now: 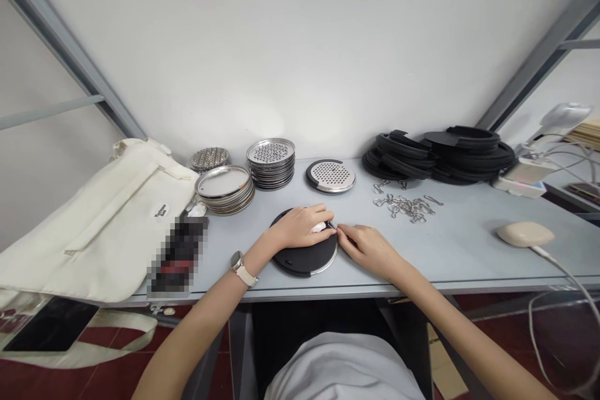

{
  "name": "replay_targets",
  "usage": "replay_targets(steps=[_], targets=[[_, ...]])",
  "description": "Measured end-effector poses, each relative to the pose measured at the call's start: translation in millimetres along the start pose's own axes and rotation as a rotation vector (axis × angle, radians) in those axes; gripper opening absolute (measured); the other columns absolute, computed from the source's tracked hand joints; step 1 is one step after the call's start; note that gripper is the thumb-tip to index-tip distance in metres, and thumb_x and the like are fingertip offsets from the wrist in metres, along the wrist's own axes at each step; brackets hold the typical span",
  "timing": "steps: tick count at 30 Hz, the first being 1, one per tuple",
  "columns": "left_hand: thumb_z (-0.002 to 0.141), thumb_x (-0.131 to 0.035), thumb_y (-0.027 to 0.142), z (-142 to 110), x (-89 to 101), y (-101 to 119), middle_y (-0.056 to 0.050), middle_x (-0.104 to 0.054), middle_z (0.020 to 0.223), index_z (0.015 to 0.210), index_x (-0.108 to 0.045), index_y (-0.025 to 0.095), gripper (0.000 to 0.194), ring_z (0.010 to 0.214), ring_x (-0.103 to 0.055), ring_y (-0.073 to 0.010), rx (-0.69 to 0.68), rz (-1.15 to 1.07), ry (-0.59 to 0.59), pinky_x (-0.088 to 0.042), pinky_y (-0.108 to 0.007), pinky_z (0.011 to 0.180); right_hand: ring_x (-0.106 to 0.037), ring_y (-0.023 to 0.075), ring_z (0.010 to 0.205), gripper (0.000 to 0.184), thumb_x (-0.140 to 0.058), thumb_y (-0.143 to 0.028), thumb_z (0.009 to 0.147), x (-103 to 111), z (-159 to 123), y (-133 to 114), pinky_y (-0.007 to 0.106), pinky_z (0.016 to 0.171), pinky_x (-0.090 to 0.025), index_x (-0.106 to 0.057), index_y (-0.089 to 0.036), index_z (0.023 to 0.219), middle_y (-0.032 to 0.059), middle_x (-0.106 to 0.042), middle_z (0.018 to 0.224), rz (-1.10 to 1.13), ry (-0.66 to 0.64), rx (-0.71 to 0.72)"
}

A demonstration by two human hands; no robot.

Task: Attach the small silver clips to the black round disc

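Black disc (pixel 304 259) with a bright metal edge showing along its right side lies at the table's (pixel 454 247) near edge, its upper part hidden under the left hand (pixel 300 227). That hand's fingers curve around a small white item (pixel 319 227), mostly covered; whether its grip closes on it, I cannot tell. The right hand (pixel 368 249) has a narrow grip, thumb and forefinger pinching a thin metal piece (pixel 333 225) at the disc's edge; fingertips hide its end.

Writing is scarce: the cream bag (pixel 117 219), cut off at the left, carries a small label (pixel 162 210) with dark lettering too small to read. Beside the bag, an item is pixelated beyond recognition. The watch (pixel 237 260) face on the left wrist is unreadable.

Behind the disc sit stacked metal grater plates (pixel 270 162) and a perforated plate (pixel 332 175) partly edged in black. Black rings (pixel 398 155) overlap at the right, near tangled metal clips (pixel 407 206), hard to count.
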State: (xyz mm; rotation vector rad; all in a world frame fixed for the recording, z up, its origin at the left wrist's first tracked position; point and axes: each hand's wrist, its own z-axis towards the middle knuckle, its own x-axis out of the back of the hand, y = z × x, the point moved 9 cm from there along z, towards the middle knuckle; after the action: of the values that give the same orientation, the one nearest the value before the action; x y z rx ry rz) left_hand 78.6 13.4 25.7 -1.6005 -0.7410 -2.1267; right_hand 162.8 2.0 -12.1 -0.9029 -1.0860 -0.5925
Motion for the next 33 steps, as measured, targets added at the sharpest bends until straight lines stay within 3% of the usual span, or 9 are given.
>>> replay_targets(steps=[33], targets=[[0.092, -0.039, 0.043, -0.2, 0.3, 0.1, -0.002, -0.054, 0.088, 0.093, -0.053, 0.019, 0.028, 0.071, -0.054, -0.0132, -0.004, 0.011, 0.007, -0.039, -0.024, 0.064, -0.050, 0.0135, 0.052, 0.029, -0.024, -0.030, 0.096, 1.8, -0.2, 1.1, 0.024, 0.054, -0.027, -0.045, -0.021, 0.079, -0.0002, -0.054, 0.059, -0.044, 0.032, -0.012]])
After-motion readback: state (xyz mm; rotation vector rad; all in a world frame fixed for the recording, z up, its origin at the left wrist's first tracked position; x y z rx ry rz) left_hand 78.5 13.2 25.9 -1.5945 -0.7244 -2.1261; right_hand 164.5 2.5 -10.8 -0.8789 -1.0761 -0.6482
